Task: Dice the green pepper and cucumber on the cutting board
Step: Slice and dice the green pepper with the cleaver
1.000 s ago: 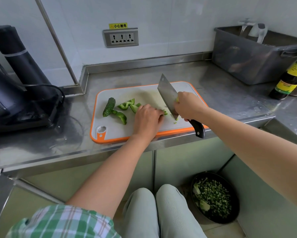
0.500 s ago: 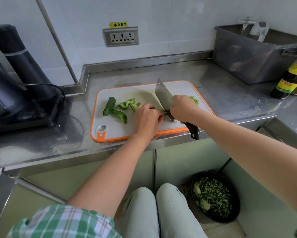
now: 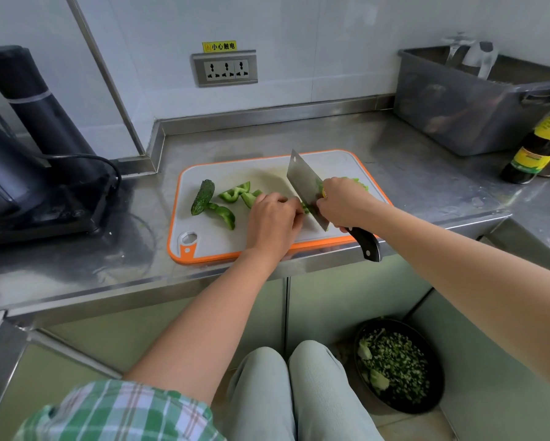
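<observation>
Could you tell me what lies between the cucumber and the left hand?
Green pepper pieces lie on the cutting board between the cucumber and the left hand, as the head view shows.

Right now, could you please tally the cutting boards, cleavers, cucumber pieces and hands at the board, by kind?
Cutting board: 1
Cleaver: 1
Cucumber piece: 1
Hands: 2, the left hand holding green pepper, the right hand gripping the cleaver
Total: 5

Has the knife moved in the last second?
Yes. The knife has dropped toward the board: its tip stood above the board's far edge a second ago and is now level with it.
</observation>
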